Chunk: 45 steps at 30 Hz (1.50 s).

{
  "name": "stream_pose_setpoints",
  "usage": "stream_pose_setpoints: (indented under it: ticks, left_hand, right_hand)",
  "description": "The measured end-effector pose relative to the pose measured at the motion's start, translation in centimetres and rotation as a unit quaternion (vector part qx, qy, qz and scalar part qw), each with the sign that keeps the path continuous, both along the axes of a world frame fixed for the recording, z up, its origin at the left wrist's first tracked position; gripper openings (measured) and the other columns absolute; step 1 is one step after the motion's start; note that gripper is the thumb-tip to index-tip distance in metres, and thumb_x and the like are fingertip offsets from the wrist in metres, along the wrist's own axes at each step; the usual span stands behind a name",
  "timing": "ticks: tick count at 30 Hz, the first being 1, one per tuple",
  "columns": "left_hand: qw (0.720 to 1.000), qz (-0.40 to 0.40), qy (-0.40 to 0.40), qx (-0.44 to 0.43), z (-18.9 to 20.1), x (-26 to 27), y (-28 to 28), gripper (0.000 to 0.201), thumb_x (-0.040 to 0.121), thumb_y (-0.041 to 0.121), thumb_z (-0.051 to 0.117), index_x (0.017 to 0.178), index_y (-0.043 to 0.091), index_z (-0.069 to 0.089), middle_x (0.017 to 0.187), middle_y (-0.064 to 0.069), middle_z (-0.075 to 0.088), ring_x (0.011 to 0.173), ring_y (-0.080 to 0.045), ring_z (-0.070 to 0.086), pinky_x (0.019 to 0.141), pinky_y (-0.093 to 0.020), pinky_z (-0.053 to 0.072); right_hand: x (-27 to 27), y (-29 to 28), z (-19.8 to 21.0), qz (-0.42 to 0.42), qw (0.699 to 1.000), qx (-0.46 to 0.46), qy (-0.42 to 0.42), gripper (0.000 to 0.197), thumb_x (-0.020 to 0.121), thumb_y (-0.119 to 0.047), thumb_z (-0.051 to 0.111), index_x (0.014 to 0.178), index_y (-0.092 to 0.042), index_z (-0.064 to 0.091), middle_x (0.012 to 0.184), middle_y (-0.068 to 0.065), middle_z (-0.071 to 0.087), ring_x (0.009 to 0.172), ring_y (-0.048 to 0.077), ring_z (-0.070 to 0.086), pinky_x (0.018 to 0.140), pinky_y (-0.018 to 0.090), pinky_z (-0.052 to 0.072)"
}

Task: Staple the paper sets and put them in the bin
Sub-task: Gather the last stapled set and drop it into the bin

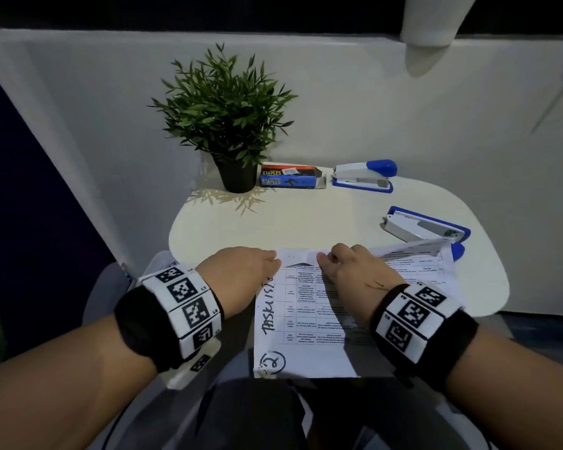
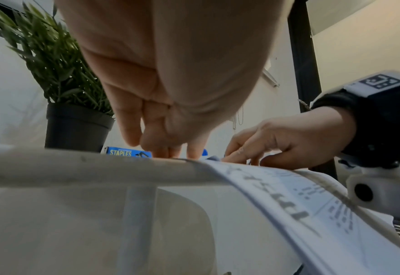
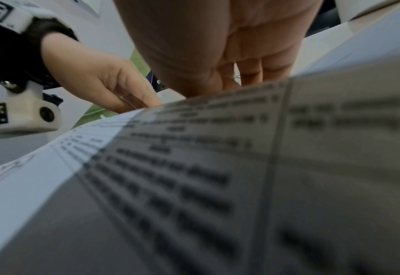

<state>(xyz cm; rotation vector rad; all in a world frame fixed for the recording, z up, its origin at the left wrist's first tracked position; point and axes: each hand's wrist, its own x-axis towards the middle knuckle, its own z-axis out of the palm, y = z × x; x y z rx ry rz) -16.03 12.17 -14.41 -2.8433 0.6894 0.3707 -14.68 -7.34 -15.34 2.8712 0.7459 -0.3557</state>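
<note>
A set of printed sheets (image 1: 309,316) lies with its long axis running from the person's lap out onto the near edge of the white table (image 1: 306,219); its near end, marked with a circled handwritten number, overhangs the table edge, and its far end rests on the tabletop. The printed text reads upside down from the head view, so the page's top faces the person. More sheets fan out to the right beneath it, reaching toward a blue and white stapler (image 1: 424,228) that lies at an angle on the right side of the table, its far end partly covered by a raised paper corner. The left hand (image 1: 241,274) sits at the far left corner of the top sheet, fingers curled downward with their tips on the paper's edge; whether it pinches the sheet or only presses on it cannot be told. The right hand (image 1: 355,271) rests on the paper just beside it, fingers bent and tips down near the far edge, wrist lying across the sheets; its grip is likewise unclear. At the back of the table stand a potted plant (image 1: 225,121), a box of staples (image 1: 290,177) and a second stapler (image 1: 364,176), in a row from left to right.
</note>
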Motion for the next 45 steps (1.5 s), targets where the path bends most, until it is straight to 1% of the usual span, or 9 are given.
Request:
stream_pose_setpoints:
  ticks: [3, 6, 9, 18, 23, 27, 34, 40, 45]
  left_hand:
    - [0.999, 0.019, -0.022, -0.034, -0.6, 0.1, -0.1, 0.064, 0.092, 0.005, 0.037, 0.149, 0.027, 0.018, 0.15, -0.001, 0.032, 0.132, -0.019, 0.038, 0.102, -0.032, 0.038]
    - [0.998, 0.022, -0.062, -0.017, -1.2, 0.4, -0.6, 0.073, 0.088, 0.005, 0.041, 0.15, 0.032, 0.012, 0.132, 0.003, 0.042, 0.108, -0.022, 0.053, 0.082, -0.034, 0.046]
    - [0.996, 0.014, -0.083, 0.032, -1.3, 0.5, -1.4, 0.071, 0.09, 0.012, 0.044, 0.149, 0.033, 0.011, 0.123, 0.002, 0.042, 0.097, -0.021, 0.054, 0.073, -0.03, 0.035]
    - [0.996, -0.003, -0.05, 0.078, -1.1, 0.5, -1.0, 0.073, 0.088, 0.012, 0.043, 0.148, 0.037, 0.01, 0.135, -0.001, 0.036, 0.11, -0.021, 0.052, 0.098, -0.033, 0.032]
    - [0.998, 0.002, -0.03, 0.054, -0.9, 0.2, -0.4, 0.077, 0.087, 0.007, 0.042, 0.146, 0.045, 0.01, 0.145, 0.0, 0.027, 0.124, -0.018, 0.043, 0.112, -0.036, 0.02]
    - [0.998, 0.008, -0.028, 0.049, -0.8, 0.4, -0.7, 0.076, 0.088, 0.009, 0.044, 0.146, 0.045, 0.012, 0.144, 0.0, 0.028, 0.125, -0.018, 0.042, 0.113, -0.037, 0.017]
    - [0.999, 0.031, -0.001, 0.009, -0.5, -0.1, -0.7, 0.079, 0.085, 0.001, 0.043, 0.146, 0.044, 0.017, 0.145, 0.0, 0.026, 0.129, -0.018, 0.034, 0.109, -0.029, 0.021]
    - [0.999, 0.034, 0.005, 0.003, -0.2, -0.1, -0.9, 0.08, 0.084, -0.001, 0.044, 0.145, 0.045, 0.02, 0.144, 0.001, 0.028, 0.128, -0.019, 0.034, 0.109, -0.029, 0.022]
    - [0.985, 0.08, 0.016, -0.15, -1.1, 0.5, 0.0, 0.067, 0.085, 0.003, 0.046, 0.136, 0.046, 0.04, 0.13, 0.009, 0.039, 0.118, -0.015, 0.044, 0.093, -0.022, 0.037]
  right_hand:
    - [0.1, -0.2, -0.3, 0.001, 1.0, 0.002, -0.003, 0.068, 0.087, -0.006, 0.053, 0.147, -0.014, 0.021, 0.135, 0.006, 0.037, 0.116, 0.026, 0.04, 0.092, 0.034, 0.044]
    - [0.1, -0.8, -0.4, -0.002, 1.0, 0.01, -0.015, 0.059, 0.09, -0.005, 0.045, 0.146, -0.016, 0.028, 0.142, 0.002, 0.037, 0.122, 0.024, 0.041, 0.098, 0.035, 0.043]
    - [-0.4, -1.7, -0.2, -0.017, 0.999, 0.024, -0.028, 0.056, 0.094, -0.011, 0.039, 0.147, -0.026, 0.029, 0.152, -0.01, 0.029, 0.133, 0.019, 0.035, 0.103, 0.035, 0.035]
    - [-0.7, -2.0, 0.0, -0.021, 0.999, 0.022, -0.041, 0.055, 0.095, -0.013, 0.035, 0.147, -0.028, 0.027, 0.154, -0.015, 0.026, 0.131, 0.017, 0.038, 0.1, 0.034, 0.03]
    - [1.0, -2.9, 1.0, -0.058, 0.995, 0.067, -0.043, 0.052, 0.088, -0.01, 0.046, 0.126, -0.044, 0.052, 0.137, -0.02, 0.049, 0.119, 0.014, 0.043, 0.097, 0.033, 0.038]
    - [2.7, -4.7, 2.2, -0.076, 0.991, 0.011, -0.113, 0.045, 0.092, -0.022, 0.051, 0.129, -0.048, 0.049, 0.135, -0.022, 0.049, 0.122, 0.016, 0.04, 0.097, 0.038, 0.032]
    - [2.0, -7.2, 0.5, -0.071, 0.997, 0.027, 0.015, 0.059, 0.094, -0.01, 0.045, 0.139, -0.047, 0.037, 0.149, -0.021, 0.033, 0.131, 0.007, 0.042, 0.098, 0.022, 0.043]
    - [1.6, -6.6, 0.5, -0.044, 0.998, -0.044, 0.023, 0.065, 0.092, -0.009, 0.039, 0.145, -0.044, 0.025, 0.156, -0.018, 0.019, 0.137, 0.015, 0.036, 0.102, 0.031, 0.041]
    - [2.0, -6.8, 0.9, -0.053, 0.998, -0.022, 0.006, 0.058, 0.092, -0.012, 0.047, 0.138, -0.047, 0.04, 0.137, -0.008, 0.049, 0.117, 0.02, 0.053, 0.087, 0.03, 0.05]
